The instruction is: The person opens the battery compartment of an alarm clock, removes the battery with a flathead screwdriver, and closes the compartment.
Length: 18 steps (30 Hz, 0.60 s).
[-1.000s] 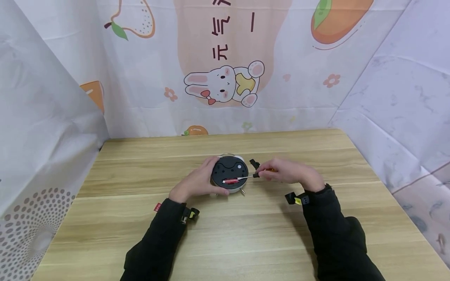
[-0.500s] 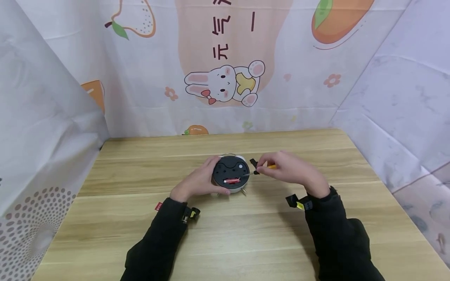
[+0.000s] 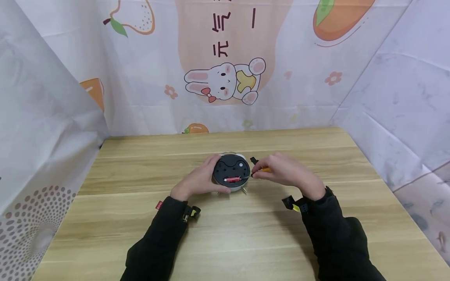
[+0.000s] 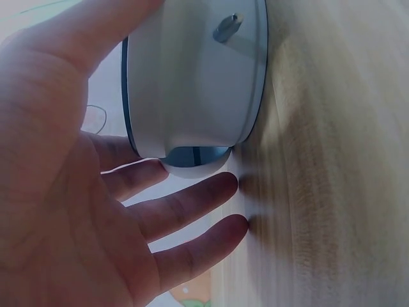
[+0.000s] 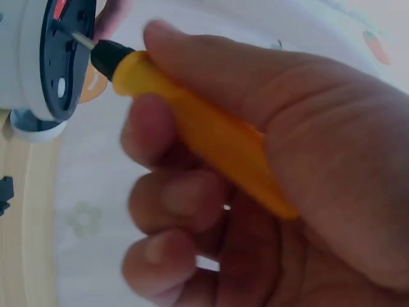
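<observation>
White-cased round clock (image 3: 231, 173) lay face down mid-desk (image 3: 140, 218); our left hand (image 3: 198, 179) cupped it. Left wrist: fingers (image 4: 192, 211) relaxed beside the casing. Right wrist: our right hand (image 5: 268, 179) gripped the yellow-handled screwdriver (image 5: 192, 128), tip prying the red battery (image 3: 233, 179); we judged levering next.

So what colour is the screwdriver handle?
Yellow-orange with a black collar; the screwdriver shows best in the right wrist view, held by the right hand.

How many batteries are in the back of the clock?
1. A red battery lies in the open slot on the alarm clock back, near its lower edge, where the screwdriver tip points. Any others would be hidden.
</observation>
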Available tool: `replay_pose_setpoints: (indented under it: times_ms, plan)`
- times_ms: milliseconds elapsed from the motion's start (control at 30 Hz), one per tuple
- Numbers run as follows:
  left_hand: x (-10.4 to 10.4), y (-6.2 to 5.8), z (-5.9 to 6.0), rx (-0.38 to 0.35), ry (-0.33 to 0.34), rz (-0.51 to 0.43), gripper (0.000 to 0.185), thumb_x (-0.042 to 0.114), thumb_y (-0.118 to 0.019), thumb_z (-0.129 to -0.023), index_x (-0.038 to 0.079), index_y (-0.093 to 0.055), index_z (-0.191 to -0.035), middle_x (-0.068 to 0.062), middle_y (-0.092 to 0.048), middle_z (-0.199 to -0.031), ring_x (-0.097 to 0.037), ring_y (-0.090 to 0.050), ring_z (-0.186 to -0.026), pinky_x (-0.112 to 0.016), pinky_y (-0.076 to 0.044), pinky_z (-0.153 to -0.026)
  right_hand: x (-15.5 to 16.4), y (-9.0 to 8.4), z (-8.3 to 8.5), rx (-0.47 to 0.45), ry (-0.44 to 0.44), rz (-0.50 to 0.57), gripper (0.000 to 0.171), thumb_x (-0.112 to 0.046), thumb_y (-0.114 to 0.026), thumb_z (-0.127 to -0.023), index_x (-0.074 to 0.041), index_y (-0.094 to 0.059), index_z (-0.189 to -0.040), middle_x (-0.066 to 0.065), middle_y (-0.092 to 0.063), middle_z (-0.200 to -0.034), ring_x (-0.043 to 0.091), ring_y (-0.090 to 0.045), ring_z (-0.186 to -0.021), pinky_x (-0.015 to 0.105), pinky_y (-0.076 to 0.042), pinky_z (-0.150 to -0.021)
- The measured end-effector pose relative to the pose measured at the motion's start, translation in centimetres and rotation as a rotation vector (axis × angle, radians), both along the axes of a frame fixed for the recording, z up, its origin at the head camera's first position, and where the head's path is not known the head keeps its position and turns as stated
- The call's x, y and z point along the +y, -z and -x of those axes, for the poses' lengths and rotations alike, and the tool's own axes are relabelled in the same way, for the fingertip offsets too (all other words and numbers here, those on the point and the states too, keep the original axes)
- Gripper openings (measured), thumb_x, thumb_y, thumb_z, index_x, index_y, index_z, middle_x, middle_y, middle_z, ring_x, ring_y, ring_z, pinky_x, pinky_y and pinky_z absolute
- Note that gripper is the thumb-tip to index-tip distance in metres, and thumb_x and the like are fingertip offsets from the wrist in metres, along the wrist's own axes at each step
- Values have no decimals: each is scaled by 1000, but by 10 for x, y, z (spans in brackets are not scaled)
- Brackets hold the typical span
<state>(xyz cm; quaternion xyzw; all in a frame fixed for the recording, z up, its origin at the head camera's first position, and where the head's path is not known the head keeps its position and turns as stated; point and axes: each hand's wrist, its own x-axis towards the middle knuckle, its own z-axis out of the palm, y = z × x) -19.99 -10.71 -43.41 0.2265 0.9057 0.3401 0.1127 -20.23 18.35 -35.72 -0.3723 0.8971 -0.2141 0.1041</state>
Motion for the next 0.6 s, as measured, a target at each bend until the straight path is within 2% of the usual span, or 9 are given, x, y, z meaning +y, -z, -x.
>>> replay_pose_setpoints:
  times_ms: [133,300,400,533,600]
  plan:
    - [-1,0,1,4,6,0,118,53,-91,-70,15,-25,-160,-6,-29,-160,-27,-43,-137,-49,-39,-110,6,5,7,-103,-21,-8,24,-24,-67,-99,-8,-77,-116,-2,-75,-107,11,-69,-86,34,-56,-77]
    - [-1,0,1,3,14,-12,117,52,-91,-71,13,-25,-160,-8,-30,-160,-27,-43,-136,-49,-39,-110,16,14,17,-212,-39,22,28,-22,-64,-101,-5,-74,-122,3,-74,-112,21,-71,-84,32,-56,-74]
    - [-1,0,0,4,12,-17,118,51,-92,-70,12,-25,-160,-8,-31,-159,-27,-44,-136,-49,-40,-110,19,22,22,-221,-55,49,27,-21,-65,-101,-7,-74,-122,1,-73,-113,18,-70,-91,34,-56,-79]
    - [-1,1,0,16,18,-3,125,49,-93,-68,11,-19,-162,-10,-26,-161,-28,-41,-138,-46,-39,-111,18,31,27,-255,-87,100,28,-21,-65,-101,-10,-73,-125,-2,-71,-121,15,-66,-110,41,-53,-94]
    - [0,2,0,29,22,3,128,48,-95,-66,11,-18,-162,-10,-25,-162,-27,-41,-138,-45,-39,-111,16,35,29,-275,-109,126,28,-20,-64,-102,-9,-72,-126,0,-70,-124,17,-64,-115,44,-51,-97]
